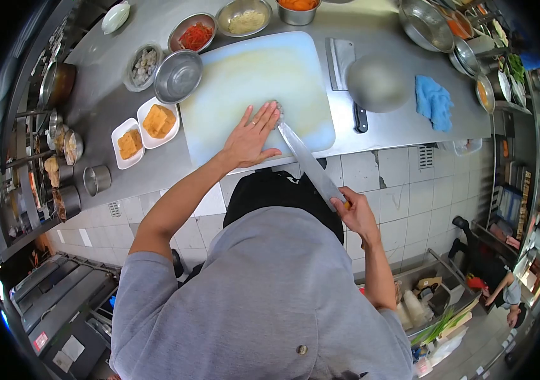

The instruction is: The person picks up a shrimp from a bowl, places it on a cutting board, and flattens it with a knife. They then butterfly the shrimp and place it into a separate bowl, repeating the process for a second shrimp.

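Note:
My left hand [254, 134] lies flat on the white cutting board [251, 76], palm down, fingers stretched out. A small greyish piece [279, 109] is at its fingertips; its kind is too small to make out. In my right hand [355, 218] is the yellowish handle of a long knife [311, 166]. The blade slants up and left across the board's front edge, its tip close to my left fingertips and the greyish piece.
Left of the board are an empty metal bowl [178, 76], a tub of grey pieces [143, 66] and two dishes of orange-yellow blocks [158, 121]. Behind stands a bowl of red strips [195, 37]. A cleaver [341, 60], blurred round bowl [379, 82] and blue cloth [433, 102] lie right.

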`<state>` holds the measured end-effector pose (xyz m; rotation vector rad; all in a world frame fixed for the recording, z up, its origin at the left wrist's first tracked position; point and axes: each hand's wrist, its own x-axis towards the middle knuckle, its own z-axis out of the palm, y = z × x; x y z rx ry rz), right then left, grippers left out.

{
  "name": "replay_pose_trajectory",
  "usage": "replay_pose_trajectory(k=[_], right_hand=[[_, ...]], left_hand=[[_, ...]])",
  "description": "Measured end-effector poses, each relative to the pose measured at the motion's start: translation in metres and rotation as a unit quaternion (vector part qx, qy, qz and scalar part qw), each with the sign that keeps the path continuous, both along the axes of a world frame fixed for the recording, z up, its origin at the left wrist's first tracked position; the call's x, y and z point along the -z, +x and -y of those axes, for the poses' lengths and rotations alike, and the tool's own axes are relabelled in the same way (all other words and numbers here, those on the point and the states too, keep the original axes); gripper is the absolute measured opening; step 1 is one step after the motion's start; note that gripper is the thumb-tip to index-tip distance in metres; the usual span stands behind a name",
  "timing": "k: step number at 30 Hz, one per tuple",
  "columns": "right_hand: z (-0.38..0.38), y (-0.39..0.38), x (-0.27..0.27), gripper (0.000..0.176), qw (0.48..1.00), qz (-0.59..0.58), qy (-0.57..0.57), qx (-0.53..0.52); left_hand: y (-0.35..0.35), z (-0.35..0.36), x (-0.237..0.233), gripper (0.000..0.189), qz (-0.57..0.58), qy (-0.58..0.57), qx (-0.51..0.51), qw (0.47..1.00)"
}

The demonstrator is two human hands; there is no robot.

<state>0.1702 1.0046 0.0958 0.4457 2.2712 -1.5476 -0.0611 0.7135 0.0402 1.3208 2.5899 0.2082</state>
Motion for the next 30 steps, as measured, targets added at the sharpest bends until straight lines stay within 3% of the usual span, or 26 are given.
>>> replay_pose_trajectory(k=[3, 6, 9, 12, 15, 18, 21, 24, 27, 30], right_hand=[[-0.004, 0.007, -0.004, 0.021, 1.0, -0.012, 0.027, -0.001], [-0.008, 0.013, -0.016, 0.021, 0.999, -0.008, 0.053, 0.0], [-0.013, 0.021, -0.028, 0.021, 0.997, -0.009, 0.077, -0.002], [-0.019, 0.027, -0.03, 0.021, 0.995, -0.016, 0.098, 0.002], [-0.017, 0.023, -0.032, 0.021, 0.995, -0.026, 0.096, 0.025], [-0.012, 0.01, -0.03, 0.021, 0.995, -0.024, 0.098, 0.02], [-0.007, 0.0, -0.023, 0.021, 0.996, -0.026, 0.081, 0.015], [-0.007, -0.006, -0.019, 0.021, 0.995, -0.03, 0.094, 0.004], [-0.013, -0.004, -0.014, 0.021, 0.995, -0.03, 0.097, 0.001], [-0.015, -0.007, -0.027, 0.021, 0.994, -0.013, 0.11, -0.003]], left_hand=[[0.004, -0.008, -0.001, 0.083, 0.0, 0.125, -0.054, 0.991], [0.003, -0.032, -0.008, 0.057, 0.052, 0.232, -0.214, 0.947], [-0.01, -0.053, -0.013, 0.041, 0.058, 0.246, -0.323, 0.912], [-0.02, -0.052, -0.005, 0.036, 0.135, 0.263, -0.362, 0.884], [-0.024, -0.043, 0.002, 0.034, 0.188, 0.348, -0.408, 0.823], [-0.025, -0.035, -0.012, 0.034, 0.222, 0.279, -0.449, 0.819], [-0.022, -0.03, -0.01, 0.04, 0.163, 0.275, -0.414, 0.852], [-0.019, -0.023, -0.002, 0.036, 0.082, 0.334, -0.268, 0.9], [-0.021, -0.018, -0.004, 0.03, 0.05, 0.28, -0.207, 0.936], [-0.018, -0.023, -0.012, 0.019, 0.016, 0.293, -0.26, 0.92]])
